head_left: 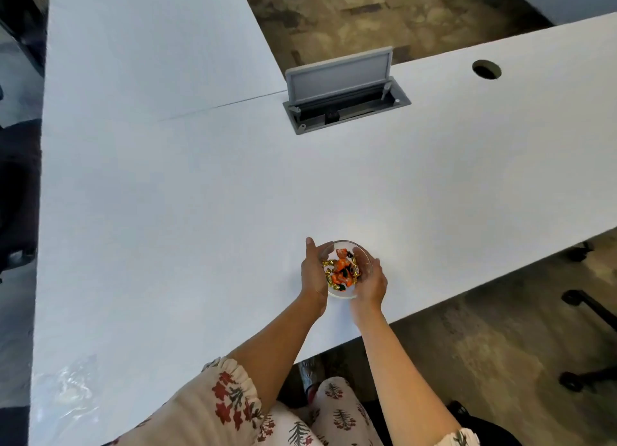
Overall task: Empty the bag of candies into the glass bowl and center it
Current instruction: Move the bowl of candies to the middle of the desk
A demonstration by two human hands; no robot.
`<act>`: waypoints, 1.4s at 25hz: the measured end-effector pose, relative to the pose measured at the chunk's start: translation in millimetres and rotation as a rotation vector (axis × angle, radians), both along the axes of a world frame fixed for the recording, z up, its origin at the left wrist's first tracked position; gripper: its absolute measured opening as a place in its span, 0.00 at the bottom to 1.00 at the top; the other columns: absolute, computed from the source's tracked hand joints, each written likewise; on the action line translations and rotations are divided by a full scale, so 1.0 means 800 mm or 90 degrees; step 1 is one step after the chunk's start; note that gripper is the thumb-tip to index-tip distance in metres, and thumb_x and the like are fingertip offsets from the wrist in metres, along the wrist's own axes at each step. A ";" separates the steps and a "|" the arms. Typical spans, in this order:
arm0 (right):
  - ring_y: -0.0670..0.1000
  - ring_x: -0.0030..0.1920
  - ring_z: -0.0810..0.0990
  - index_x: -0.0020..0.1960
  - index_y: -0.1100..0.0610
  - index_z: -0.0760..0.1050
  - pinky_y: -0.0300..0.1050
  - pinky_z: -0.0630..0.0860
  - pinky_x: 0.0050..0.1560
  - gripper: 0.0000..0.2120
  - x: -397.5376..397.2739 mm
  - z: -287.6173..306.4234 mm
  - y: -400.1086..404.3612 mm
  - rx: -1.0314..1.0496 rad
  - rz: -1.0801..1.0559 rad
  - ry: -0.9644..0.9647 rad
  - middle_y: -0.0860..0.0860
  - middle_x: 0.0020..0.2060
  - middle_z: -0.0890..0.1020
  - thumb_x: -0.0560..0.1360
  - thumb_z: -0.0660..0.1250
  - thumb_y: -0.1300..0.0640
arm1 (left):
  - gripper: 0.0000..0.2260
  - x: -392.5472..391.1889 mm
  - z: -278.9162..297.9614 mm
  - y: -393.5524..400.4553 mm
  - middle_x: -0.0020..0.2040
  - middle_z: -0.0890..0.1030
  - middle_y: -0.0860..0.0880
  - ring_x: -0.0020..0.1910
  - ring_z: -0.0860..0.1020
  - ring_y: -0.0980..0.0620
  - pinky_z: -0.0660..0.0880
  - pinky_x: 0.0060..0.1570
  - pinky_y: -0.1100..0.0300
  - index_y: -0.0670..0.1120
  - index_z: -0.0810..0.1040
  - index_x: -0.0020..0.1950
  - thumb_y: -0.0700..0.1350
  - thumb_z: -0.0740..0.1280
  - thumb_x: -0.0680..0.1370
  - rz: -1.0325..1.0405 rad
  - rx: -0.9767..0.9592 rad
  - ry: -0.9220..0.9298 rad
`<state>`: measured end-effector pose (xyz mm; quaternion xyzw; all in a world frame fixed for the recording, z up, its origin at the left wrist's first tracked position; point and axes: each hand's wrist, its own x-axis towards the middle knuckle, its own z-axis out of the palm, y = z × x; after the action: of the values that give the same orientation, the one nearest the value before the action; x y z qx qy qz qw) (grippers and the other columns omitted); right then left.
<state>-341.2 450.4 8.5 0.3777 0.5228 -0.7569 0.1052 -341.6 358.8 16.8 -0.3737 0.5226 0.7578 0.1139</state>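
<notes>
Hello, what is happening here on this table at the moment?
A person holds a small glass bowl with both hands, the left hand and right hand cupping its sides. Wrapped candies, orange and gold, are already inside. The bowl is near the front edge of the white table. A clear plastic bag lies aside on the left.

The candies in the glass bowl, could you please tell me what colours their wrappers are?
Mostly orange and gold candies, with a few dark bits, seen in the head view.

Bright even light, soft blur, edge distortion
</notes>
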 end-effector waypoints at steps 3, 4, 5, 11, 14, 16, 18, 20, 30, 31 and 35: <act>0.55 0.55 0.82 0.52 0.50 0.83 0.52 0.80 0.54 0.14 -0.010 0.014 -0.045 0.004 0.035 0.012 0.53 0.54 0.85 0.82 0.58 0.51 | 0.26 -0.001 0.009 -0.044 0.64 0.82 0.49 0.64 0.78 0.45 0.70 0.72 0.40 0.52 0.82 0.57 0.63 0.47 0.84 0.050 -0.002 0.006; 0.55 0.55 0.82 0.53 0.51 0.82 0.52 0.80 0.54 0.14 -0.012 0.017 -0.061 0.001 0.050 0.019 0.53 0.54 0.85 0.82 0.58 0.51 | 0.27 -0.001 0.012 -0.060 0.64 0.82 0.49 0.64 0.78 0.45 0.70 0.72 0.39 0.52 0.82 0.56 0.63 0.47 0.84 0.066 -0.002 0.006; 0.55 0.54 0.82 0.55 0.52 0.82 0.52 0.80 0.54 0.14 -0.012 0.021 -0.082 -0.008 0.069 0.026 0.53 0.54 0.85 0.81 0.58 0.51 | 0.27 0.001 0.016 -0.080 0.63 0.82 0.49 0.64 0.78 0.45 0.70 0.72 0.39 0.52 0.82 0.57 0.63 0.47 0.84 0.091 -0.002 0.005; 0.53 0.51 0.84 0.54 0.54 0.84 0.47 0.80 0.48 0.17 -0.012 0.036 -0.192 -0.033 0.155 0.013 0.49 0.49 0.87 0.80 0.57 0.52 | 0.30 0.020 0.034 -0.184 0.63 0.82 0.49 0.56 0.80 0.51 0.75 0.55 0.52 0.46 0.81 0.63 0.62 0.45 0.85 0.194 -0.003 0.012; 0.53 0.53 0.83 0.51 0.52 0.85 0.49 0.80 0.52 0.19 -0.009 0.038 -0.237 -0.034 0.183 0.007 0.47 0.49 0.87 0.81 0.54 0.52 | 0.29 0.031 0.042 -0.227 0.61 0.82 0.48 0.61 0.79 0.46 0.75 0.52 0.54 0.49 0.82 0.57 0.62 0.45 0.85 0.245 0.012 0.021; 0.53 0.55 0.83 0.52 0.52 0.85 0.52 0.80 0.57 0.20 -0.009 0.041 -0.267 -0.025 0.207 0.004 0.47 0.49 0.88 0.80 0.54 0.52 | 0.29 0.034 0.045 -0.255 0.60 0.83 0.50 0.63 0.78 0.45 0.75 0.50 0.55 0.50 0.81 0.56 0.63 0.44 0.85 0.277 0.014 0.030; 0.53 0.56 0.83 0.51 0.52 0.85 0.53 0.79 0.59 0.19 -0.012 0.044 -0.296 -0.017 0.224 -0.003 0.47 0.49 0.88 0.80 0.55 0.51 | 0.29 0.035 0.047 -0.282 0.60 0.82 0.50 0.65 0.78 0.45 0.75 0.56 0.52 0.49 0.81 0.59 0.63 0.44 0.85 0.305 0.022 0.040; 0.51 0.54 0.83 0.50 0.51 0.85 0.50 0.79 0.54 0.20 -0.016 0.049 -0.321 -0.007 0.243 -0.008 0.46 0.49 0.87 0.81 0.54 0.51 | 0.30 0.034 0.046 -0.308 0.62 0.81 0.49 0.67 0.75 0.46 0.72 0.63 0.49 0.47 0.80 0.63 0.63 0.44 0.84 0.325 0.021 0.042; 0.48 0.49 0.82 0.48 0.50 0.83 0.42 0.75 0.39 0.21 -0.056 0.034 -0.404 0.019 0.277 -0.004 0.44 0.45 0.85 0.83 0.51 0.52 | 0.30 0.002 0.020 -0.387 0.65 0.81 0.48 0.72 0.72 0.46 0.68 0.71 0.46 0.47 0.80 0.62 0.64 0.44 0.84 0.370 0.016 0.047; 0.48 0.49 0.82 0.48 0.50 0.83 0.42 0.75 0.39 0.21 -0.058 0.027 -0.407 0.030 0.284 -0.004 0.44 0.45 0.85 0.83 0.51 0.52 | 0.30 0.000 0.015 -0.389 0.65 0.81 0.49 0.72 0.73 0.46 0.67 0.73 0.45 0.49 0.80 0.61 0.64 0.44 0.84 0.372 0.017 0.044; 0.47 0.47 0.82 0.51 0.49 0.83 0.40 0.74 0.38 0.21 -0.062 0.002 -0.411 0.063 0.308 -0.004 0.44 0.47 0.84 0.83 0.50 0.51 | 0.29 -0.003 -0.008 -0.392 0.66 0.81 0.49 0.70 0.74 0.46 0.68 0.71 0.46 0.50 0.80 0.60 0.64 0.45 0.84 0.373 0.013 0.028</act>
<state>-390.7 121.3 9.9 0.2484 0.6344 -0.6818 0.2664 -343.8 45.1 10.4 -0.4909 0.3872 0.7715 -0.1177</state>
